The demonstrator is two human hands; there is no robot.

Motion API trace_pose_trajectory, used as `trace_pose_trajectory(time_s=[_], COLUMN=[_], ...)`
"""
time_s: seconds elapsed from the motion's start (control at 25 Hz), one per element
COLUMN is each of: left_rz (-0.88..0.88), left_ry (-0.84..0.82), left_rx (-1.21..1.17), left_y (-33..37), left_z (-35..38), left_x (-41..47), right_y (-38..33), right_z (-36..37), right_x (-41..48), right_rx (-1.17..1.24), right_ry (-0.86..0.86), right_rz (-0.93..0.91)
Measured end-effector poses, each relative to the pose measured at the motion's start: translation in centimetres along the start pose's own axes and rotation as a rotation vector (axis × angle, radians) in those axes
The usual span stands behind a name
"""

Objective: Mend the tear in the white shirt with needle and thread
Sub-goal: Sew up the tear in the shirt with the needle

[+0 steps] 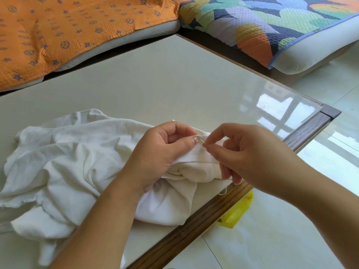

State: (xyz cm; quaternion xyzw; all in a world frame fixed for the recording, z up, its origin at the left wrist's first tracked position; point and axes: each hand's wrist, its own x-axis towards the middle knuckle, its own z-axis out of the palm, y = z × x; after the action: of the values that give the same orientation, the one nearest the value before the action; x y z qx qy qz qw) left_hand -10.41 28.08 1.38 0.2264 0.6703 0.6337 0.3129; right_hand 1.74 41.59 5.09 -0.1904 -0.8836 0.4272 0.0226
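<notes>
1. Sitting bunched at the near left of the table (155, 84), the white shirt (64, 162) reaches the near wooden edge; glossy tabletop shows beyond it.
2. Orange cushion (58, 35) far left, patterned cushion (272, 26) far right, yellow item (237, 210) on the floor.
3. Left hand (161, 152) grips a shirt fold; right hand (252, 156) fingers pinch the needle (201, 140).
4. Needle's long axis runs far-left to near-right, tip at the left thumb; thread (223, 192) end dangles over the edge.
</notes>
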Motion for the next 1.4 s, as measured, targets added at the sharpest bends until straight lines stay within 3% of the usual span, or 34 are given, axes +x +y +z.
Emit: trace_pose_trajectory(time_s=[0.44,0.92,1.4], left_rz=[-0.006,0.006,0.015], left_ry=[-0.036,-0.042,-0.023], left_rx=[-0.078,0.092,0.012], left_y=[-0.1,-0.1,-0.4], left_z=[0.0,0.3,0.0], left_x=[0.0,-0.3,0.1], right_y=[0.1,0.4,0.9], right_z=[0.3,1.2,-0.2], right_x=[0.4,1.0,0.7], right_rx=[0.048,0.107,0.173], right_ry=[-0.001,0.048,-0.014], right_rz=[0.054,0.116,0.074])
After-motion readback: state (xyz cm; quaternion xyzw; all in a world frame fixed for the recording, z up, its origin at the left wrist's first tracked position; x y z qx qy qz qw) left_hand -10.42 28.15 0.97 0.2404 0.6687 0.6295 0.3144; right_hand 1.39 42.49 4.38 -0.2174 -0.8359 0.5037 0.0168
